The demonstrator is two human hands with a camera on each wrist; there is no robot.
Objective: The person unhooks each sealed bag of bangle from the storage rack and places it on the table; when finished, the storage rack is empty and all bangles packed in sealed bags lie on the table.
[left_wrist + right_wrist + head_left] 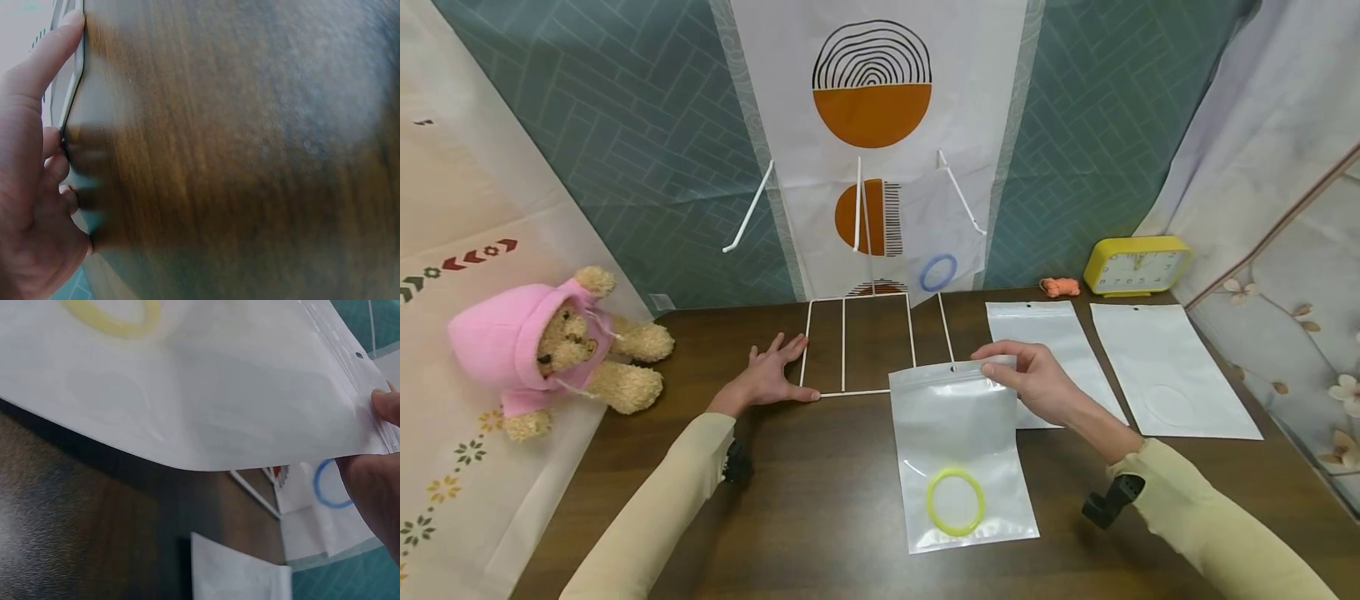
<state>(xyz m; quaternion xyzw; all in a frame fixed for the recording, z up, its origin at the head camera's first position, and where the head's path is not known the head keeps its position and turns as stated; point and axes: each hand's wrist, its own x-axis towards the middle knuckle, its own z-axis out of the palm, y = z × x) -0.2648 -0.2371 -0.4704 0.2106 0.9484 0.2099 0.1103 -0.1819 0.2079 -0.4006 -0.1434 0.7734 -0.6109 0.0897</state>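
Observation:
My right hand (1037,383) pinches the top right corner of a pouch (951,425) with a zip seal, fingers behind and thumb in front. A yellow ring (931,498) shows through its clear lower half. The pouch hangs over the table in front of a white wire rack (859,392). At the rack's left front corner, my left hand (769,373) has its fingers spread, and the thumb (53,47) touches the wire in the left wrist view. From the rack's right prong (961,192) hangs a clear bag (958,221) with a blue ring (922,275) in it.
Two more white pouches (1052,342) (1172,358) lie to the right. Behind them are an orange cord bundle (1060,287) and a yellow clock (1138,265). A teddy bear in a pink hoodie (527,333) leans at the left. Patterned cloth (647,150) backs the table (805,500).

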